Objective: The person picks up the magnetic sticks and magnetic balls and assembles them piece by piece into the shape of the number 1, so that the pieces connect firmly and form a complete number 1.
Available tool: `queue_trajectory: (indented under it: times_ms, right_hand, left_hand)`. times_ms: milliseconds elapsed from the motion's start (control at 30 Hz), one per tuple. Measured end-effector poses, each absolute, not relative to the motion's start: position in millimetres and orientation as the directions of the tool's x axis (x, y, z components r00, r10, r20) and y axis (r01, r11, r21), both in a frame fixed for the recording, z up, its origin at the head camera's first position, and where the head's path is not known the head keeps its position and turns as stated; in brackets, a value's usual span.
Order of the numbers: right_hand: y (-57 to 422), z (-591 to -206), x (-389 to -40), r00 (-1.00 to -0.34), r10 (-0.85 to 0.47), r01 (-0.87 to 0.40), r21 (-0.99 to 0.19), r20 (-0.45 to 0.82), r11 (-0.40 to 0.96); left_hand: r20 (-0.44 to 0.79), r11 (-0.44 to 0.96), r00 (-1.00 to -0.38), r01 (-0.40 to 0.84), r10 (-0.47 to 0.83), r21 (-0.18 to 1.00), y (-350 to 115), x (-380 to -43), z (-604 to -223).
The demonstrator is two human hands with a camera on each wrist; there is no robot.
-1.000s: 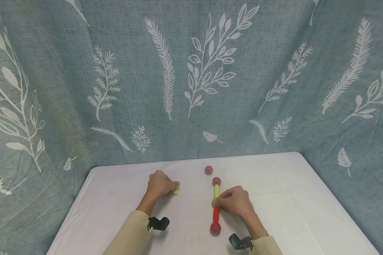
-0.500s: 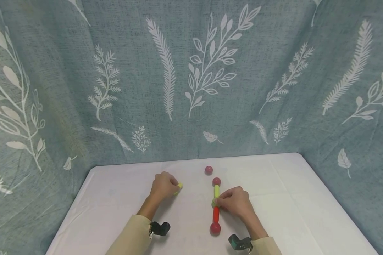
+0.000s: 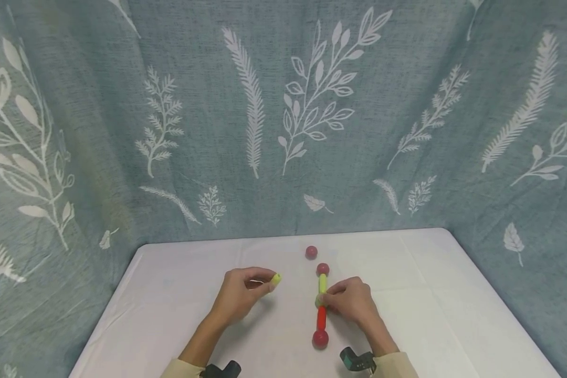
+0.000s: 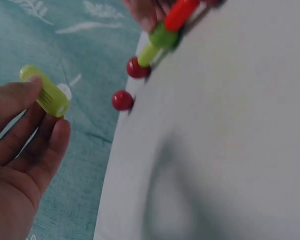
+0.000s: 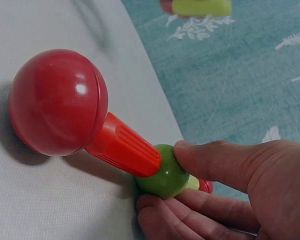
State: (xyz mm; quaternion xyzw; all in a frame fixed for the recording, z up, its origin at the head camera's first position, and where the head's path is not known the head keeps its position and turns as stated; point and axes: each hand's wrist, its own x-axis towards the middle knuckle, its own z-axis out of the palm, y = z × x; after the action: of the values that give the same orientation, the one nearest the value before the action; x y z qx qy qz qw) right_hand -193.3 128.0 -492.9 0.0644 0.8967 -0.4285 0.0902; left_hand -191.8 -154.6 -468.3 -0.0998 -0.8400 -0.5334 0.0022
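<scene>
Pinched between the thumb and fingers of my left hand is a short yellow-green toy rod, raised above the white table and left of a joined chain. My right hand grips the green ball in the middle of that chain. From this ball a red rod runs to a larger red ball at the near end. On its far side, a second yellow-green rod leads to a smaller red ball. The chain lies on the table.
A loose red ball sits just beyond the far end of the chain. The white-covered table ends at a patterned blue-green curtain behind and on both sides. Each wrist wears a small black camera.
My left hand has lifted the yellow-green rod and shifted right and nearer, turning so the rod shows at its fingertips. The right hand stays on the green ball.
</scene>
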Motion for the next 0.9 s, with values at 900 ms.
queue_trajectory:
  times_ms: [900]
  right_hand:
    - [127, -490, -195, -0.973, 0.048, 0.204, -0.742, -0.226, 0.638]
  left_hand:
    - [-0.410, 0.349, -0.886, -0.322, 0.216, 0.880, -98, -113, -492]
